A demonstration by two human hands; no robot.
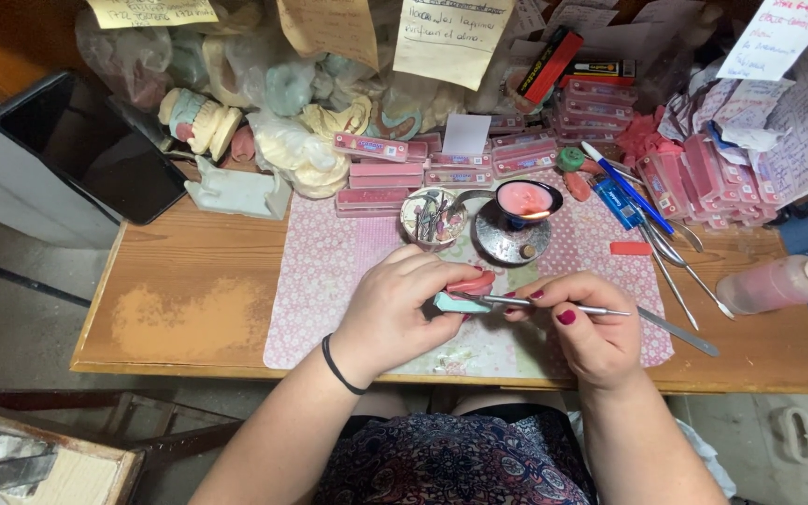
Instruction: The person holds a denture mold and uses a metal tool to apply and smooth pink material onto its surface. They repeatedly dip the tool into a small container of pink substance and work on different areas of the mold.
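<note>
Two hands work a pink and pale-green dental model just below the middle of the frame.

The left hand (402, 304) is curled around the dental model (464, 288), which pokes out at its fingertips toward the right hand (583, 325). The right hand pinches a thin metal tool (553, 305), whose tip touches the model between the two hands. Both are above a floral mat (329, 271) on the wooden surface (189, 309). Just above them, a small burner dish (527, 201) holds pink wax.
</note>
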